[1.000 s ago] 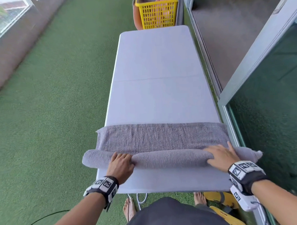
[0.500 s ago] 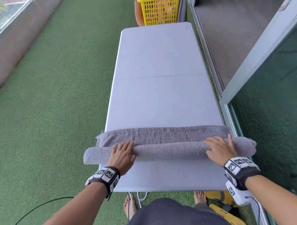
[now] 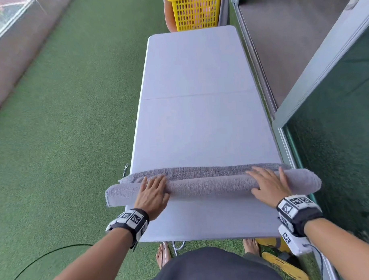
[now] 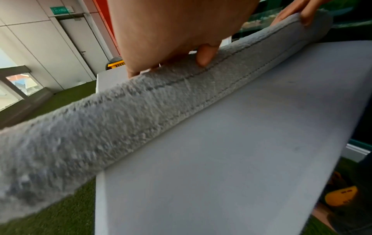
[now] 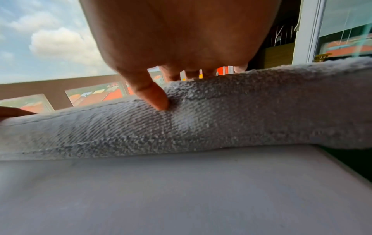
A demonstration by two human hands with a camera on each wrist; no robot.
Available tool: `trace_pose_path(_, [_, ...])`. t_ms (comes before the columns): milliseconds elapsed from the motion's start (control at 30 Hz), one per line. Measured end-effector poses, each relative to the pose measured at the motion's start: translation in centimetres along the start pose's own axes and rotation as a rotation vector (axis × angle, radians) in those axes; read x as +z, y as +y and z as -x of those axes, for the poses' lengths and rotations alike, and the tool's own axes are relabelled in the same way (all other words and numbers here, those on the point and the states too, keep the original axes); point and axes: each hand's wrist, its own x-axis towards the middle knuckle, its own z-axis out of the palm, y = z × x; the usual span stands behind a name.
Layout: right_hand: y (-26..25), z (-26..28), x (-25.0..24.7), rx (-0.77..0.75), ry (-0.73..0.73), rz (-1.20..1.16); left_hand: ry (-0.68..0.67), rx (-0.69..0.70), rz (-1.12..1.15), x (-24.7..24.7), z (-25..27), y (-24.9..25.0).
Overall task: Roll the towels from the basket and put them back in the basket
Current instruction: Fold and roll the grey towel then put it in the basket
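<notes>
Lying crosswise on the near desk, both ends overhanging, the rolled grey towel sits under the flat, open-fingered left hand and right hand, pressing on top.

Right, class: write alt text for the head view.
Both hands, left hand and right hand, press flat on a nearly rolled grey towel across a white table; a yellow basket stands beyond its far end.

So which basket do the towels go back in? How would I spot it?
Find the long white table on the green turf. Look past its far end, opposite the hands rolling the grey towel. The basket stands there, bright yellow with slotted sides and something pink inside.
</notes>
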Motion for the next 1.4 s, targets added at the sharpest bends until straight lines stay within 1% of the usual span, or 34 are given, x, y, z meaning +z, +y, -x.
trace_pose_path(67, [-0.2,0.2,0.4,-0.006,0.020,-0.045,-0.005,-0.005,0.028,0.1,0.1,0.2])
trace_pose_path(167, [-0.3,2.8,2.9,-0.057,-0.033,-0.009,-0.005,0.074,0.003,1.6,1.9,0.3])
trace_pose_path(233, [-0.2,4.2,4.7,-0.058,-0.006,-0.035,0.069,0.103,0.019,2.4,2.5,0.4])
trace_pose_path(267, [-0.2,4.2,5.0,-0.047,0.030,-0.053,0.114,0.111,0.032,2.5,2.3,0.3])
trace_pose_path(333, [-0.2,3.1,4.3,-0.021,0.073,-0.062,0.145,0.107,0.031,1.6,1.3,0.5])
trace_pose_path(400, [-0.4,1.2,2.6,0.000,0.065,-0.038,0.158,0.072,0.038,0.6,-0.1,0.6])
trace_pose_path(433, [-0.5,0.2,1.7,0.010,0.063,-0.026,0.141,0.043,0.037,0.2,-0.8,0.8])
trace_pose_path(533, [-1.1,-1.4,0.6,0.003,0.133,-0.037,0.127,-0.069,0.051,0.1,-2.2,1.0])
trace_pose_path(567, [-1.2,-1.4,0.8,-0.026,0.124,-0.041,0.096,-0.079,0.064,0.3,-2.1,0.9])
trace_pose_path(633, [-1.3,-0.8,1.9,-0.103,0.024,0.012,0.020,-0.029,0.020,1.5,-1.4,0.6])
trace_pose_path(700, [-1.2,-0.1,3.6,-0.132,-0.059,0.089,-0.028,0.005,-0.024,2.4,-0.9,0.2])
trace_pose_path(733, [-1.2,-0.1,4.3,-0.131,-0.061,0.100,-0.015,0.006,-0.025,2.6,-0.9,0.0])
trace_pose_path(800, [-1.2,-0.7,4.8,-0.127,-0.007,0.086,0.035,0.008,0.004,2.6,-1.6,-0.2])
trace_pose_path(867, [-1.3,-2.1,3.8,-0.113,0.024,0.079,0.077,0.018,-0.004,1.9,-2.7,-0.1])
trace_pose_path(900, [-1.3,-3.0,2.9,-0.111,0.015,0.069,0.090,0.014,0.000,1.5,-3.5,-0.1])
trace_pose_path(1000, [-1.2,-5.5,0.1,-0.084,-0.132,-0.012,0.037,-0.019,0.078,-0.1,-5.5,-0.5])
trace_pose_path(1033, [-1.3,-6.2,-0.8,-0.085,-0.152,-0.056,0.025,-0.033,0.117,-0.4,-5.9,-0.8])
trace_pose_path(1067, [-1.5,-6.5,-1.3,-0.103,-0.109,-0.108,0.040,-0.055,0.147,-0.6,-6.2,-0.8])
trace_pose_path(1100, [-1.9,-6.6,-1.5,-0.129,-0.025,-0.155,0.084,-0.077,0.164,-0.8,-6.2,-0.3])
trace_pose_path(1133, [-2.5,-6.4,-1.4,-0.165,0.073,-0.190,0.144,-0.082,0.171,-0.9,-6.1,0.6])
trace_pose_path(1167, [-3.4,-6.0,-0.8,-0.218,0.137,-0.194,0.182,-0.057,0.177,-0.6,-5.8,1.9])
trace_pose_path(1200, [-4.4,-5.4,0.3,-0.288,0.146,-0.157,0.181,-0.004,0.179,0.0,-5.3,3.5])
trace_pose_path(1267, [-6.3,-3.9,2.8,-0.387,0.041,-0.027,0.092,0.109,0.125,1.8,-4.4,6.2])
trace_pose_path(1300, [-6.8,-3.5,4.0,-0.398,-0.006,0.023,0.046,0.121,0.087,2.7,-4.1,6.9])
trace_pose_path(1333, [-6.9,-3.4,4.8,-0.388,-0.024,0.054,0.013,0.105,0.058,3.3,-4.1,7.1])
trace_pose_path(1400, [-6.8,-4.3,5.0,-0.367,-0.001,0.084,0.004,0.094,0.035,3.5,-5.0,6.7])
